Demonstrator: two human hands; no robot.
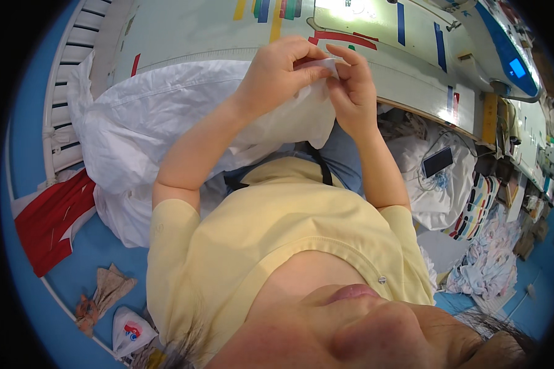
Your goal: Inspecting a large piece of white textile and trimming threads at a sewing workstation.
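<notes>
Across the lap, beyond a pale yellow short-sleeved shirt [277, 215], a broad, rumpled sheet of thin white fabric [172, 117], spread leftward along the table's near edge; above it, the bare left hand [277, 64], thumb and fingers pinched on a small raised edge of the fabric; just beside, the bare right hand [354, 83], half curled, fingertips at the same edge, whether gripping or merely touching impossible to tell; by the look of it, at the step of working that edge straight with the fingertips; next, probably calling for a steady left pinch, a sure right hold and enough slack against the fabric's drag; off to the right, a dark rectangular phone [437, 162] on a crumpled white cloth bundle [440, 203]; farther ahead, a pale, smooth tabletop [191, 31] with red, blue and yellow tape strips [441, 48]; at upper right, a white-and-blue sewing machine [501, 46] with a small lit screen [517, 68].
</notes>
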